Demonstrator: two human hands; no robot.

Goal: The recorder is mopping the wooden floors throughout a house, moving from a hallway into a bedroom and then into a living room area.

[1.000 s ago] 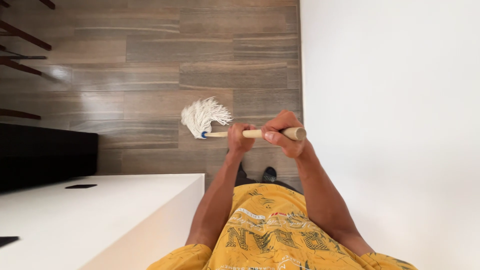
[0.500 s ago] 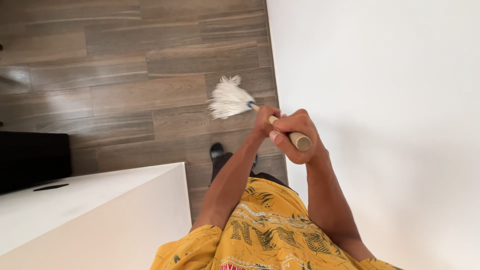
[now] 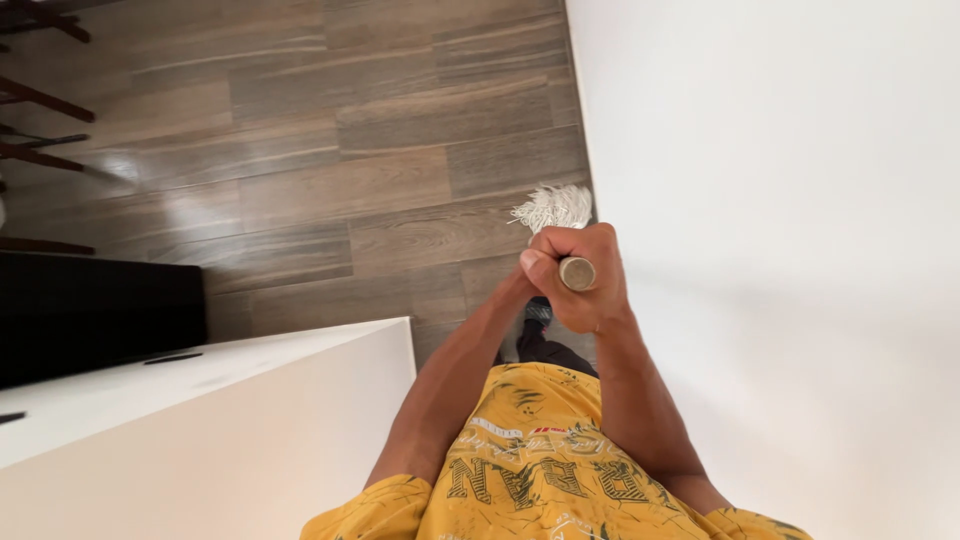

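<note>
Swung toward the white wall (image 3: 780, 200), my mop (image 3: 556, 206) now points straight away from me; both hands, right (image 3: 590, 290) and left (image 3: 545, 262), clench its wooden handle (image 3: 577, 273).

Grey-brown wood-look planks covered the floor (image 3: 300, 180), glossy with a pale sheen at left. A white wall (image 3: 780, 200) ran along the right — a white counter (image 3: 200, 420) and black cabinet (image 3: 90, 315) sat lower left, dark chair legs (image 3: 40, 95) above.
</note>
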